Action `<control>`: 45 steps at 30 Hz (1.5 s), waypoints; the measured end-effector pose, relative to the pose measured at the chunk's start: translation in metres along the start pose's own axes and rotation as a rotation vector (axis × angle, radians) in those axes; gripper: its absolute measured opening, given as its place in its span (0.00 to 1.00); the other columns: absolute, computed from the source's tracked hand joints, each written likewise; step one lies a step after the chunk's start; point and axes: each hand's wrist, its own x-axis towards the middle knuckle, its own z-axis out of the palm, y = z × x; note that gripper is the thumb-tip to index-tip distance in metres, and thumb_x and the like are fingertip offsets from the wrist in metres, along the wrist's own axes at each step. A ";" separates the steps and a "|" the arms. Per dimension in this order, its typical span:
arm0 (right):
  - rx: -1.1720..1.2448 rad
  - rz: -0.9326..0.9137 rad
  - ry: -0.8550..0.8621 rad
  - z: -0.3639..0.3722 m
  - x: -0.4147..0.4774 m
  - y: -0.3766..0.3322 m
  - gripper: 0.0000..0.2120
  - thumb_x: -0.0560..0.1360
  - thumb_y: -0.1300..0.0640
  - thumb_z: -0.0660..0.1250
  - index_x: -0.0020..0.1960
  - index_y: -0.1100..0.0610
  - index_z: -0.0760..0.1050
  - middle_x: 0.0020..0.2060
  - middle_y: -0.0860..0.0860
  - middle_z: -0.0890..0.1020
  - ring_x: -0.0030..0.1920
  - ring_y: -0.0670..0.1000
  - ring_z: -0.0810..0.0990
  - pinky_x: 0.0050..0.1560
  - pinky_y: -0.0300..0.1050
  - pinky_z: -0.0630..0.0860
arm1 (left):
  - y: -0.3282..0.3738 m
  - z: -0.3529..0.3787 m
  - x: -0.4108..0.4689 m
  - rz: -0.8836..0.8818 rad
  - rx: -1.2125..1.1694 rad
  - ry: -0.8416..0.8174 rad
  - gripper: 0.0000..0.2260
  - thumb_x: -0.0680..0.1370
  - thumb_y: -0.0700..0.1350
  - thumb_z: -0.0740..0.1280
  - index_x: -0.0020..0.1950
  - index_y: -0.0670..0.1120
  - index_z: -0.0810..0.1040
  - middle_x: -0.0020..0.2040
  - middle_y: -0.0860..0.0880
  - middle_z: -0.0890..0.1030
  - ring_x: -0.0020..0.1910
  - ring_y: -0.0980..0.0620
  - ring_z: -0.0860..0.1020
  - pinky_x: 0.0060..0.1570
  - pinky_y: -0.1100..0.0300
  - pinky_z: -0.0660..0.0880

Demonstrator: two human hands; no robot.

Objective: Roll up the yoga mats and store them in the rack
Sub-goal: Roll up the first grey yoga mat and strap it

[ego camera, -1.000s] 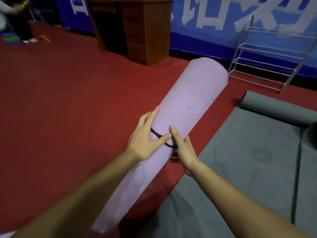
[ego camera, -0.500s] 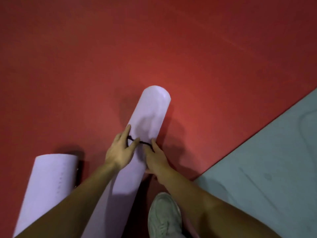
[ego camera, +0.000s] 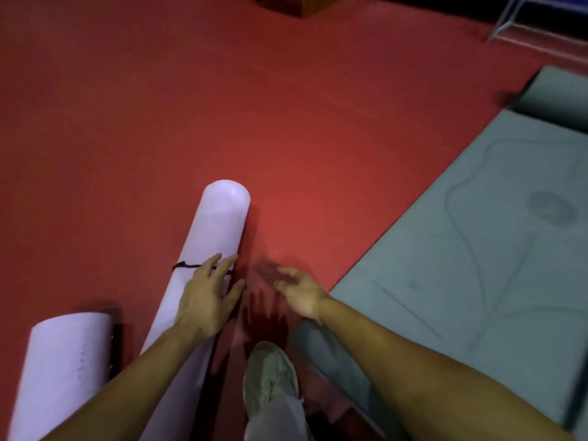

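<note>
Step in hand: finishing the tie on one roll. The purple mat [ego camera: 219, 224] is rolled tight and lies on the red floor [ego camera: 286, 122], far end pointing away, with a black band [ego camera: 186, 266] round its middle.

Left hand [ego camera: 206, 294] rests flat on the roll just at the band, fingers [ego camera: 227, 264] straight and spread, pinching nothing. Right hand [ego camera: 302, 292] is off the roll, just beside it over the floor, palm up. Its fingers [ego camera: 286, 273] are loose and apart and hold nothing; they're motion-blurred, so no finer detail.

A second purple roll [ego camera: 63, 361] lies near left, also on the floor. The grey mat [ego camera: 477, 233] to the right is mostly flat, only its far end [ego camera: 553, 97] curled up. The rack [ego camera: 521, 23] is at the far right corner, well apart from both rolls. Nothing is visible on the part in view.

My read: the band looks seated, so this roll is done. Next move calls for wrapping both hands round the roll, lifting it level so the band doesn't slip, and carrying it to the rack. Grey mat not yet rolled.
</note>
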 end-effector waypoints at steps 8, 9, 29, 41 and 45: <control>-0.271 0.025 0.047 -0.110 -0.119 0.045 0.18 0.84 0.53 0.62 0.73 0.53 0.74 0.66 0.52 0.80 0.63 0.50 0.79 0.59 0.32 0.71 | 0.086 -0.013 -0.017 0.338 0.096 -0.129 0.24 0.76 0.67 0.59 0.64 0.57 0.79 0.59 0.56 0.81 0.56 0.50 0.81 0.58 0.54 0.77; -0.308 0.036 0.066 -0.123 -0.131 0.055 0.19 0.84 0.50 0.62 0.74 0.51 0.74 0.68 0.53 0.80 0.65 0.53 0.79 0.59 0.35 0.71 | 0.095 -0.004 -0.015 0.400 0.112 -0.152 0.24 0.76 0.67 0.59 0.63 0.56 0.81 0.58 0.55 0.82 0.55 0.50 0.82 0.58 0.57 0.76; -0.636 0.694 0.120 -0.124 -0.374 0.334 0.45 0.71 0.33 0.73 0.81 0.41 0.54 0.70 0.51 0.75 0.70 0.56 0.74 0.66 0.51 0.74 | 0.210 0.260 -0.110 1.149 0.030 -0.899 0.30 0.76 0.71 0.50 0.70 0.59 0.76 0.66 0.62 0.78 0.66 0.59 0.75 0.66 0.66 0.65; -0.566 0.612 0.340 -0.126 -0.409 0.360 0.07 0.81 0.53 0.64 0.52 0.54 0.80 0.50 0.54 0.84 0.50 0.58 0.80 0.44 0.45 0.68 | 0.323 0.288 -0.204 1.342 0.081 -1.031 0.23 0.84 0.62 0.53 0.78 0.58 0.66 0.74 0.57 0.71 0.73 0.53 0.68 0.70 0.56 0.67; -0.468 0.547 0.355 -0.124 -0.397 0.358 0.09 0.78 0.56 0.66 0.39 0.51 0.72 0.41 0.53 0.81 0.41 0.53 0.73 0.43 0.44 0.66 | 0.311 0.298 -0.216 1.211 0.077 -1.056 0.17 0.83 0.59 0.60 0.70 0.58 0.74 0.64 0.52 0.81 0.64 0.49 0.77 0.61 0.55 0.73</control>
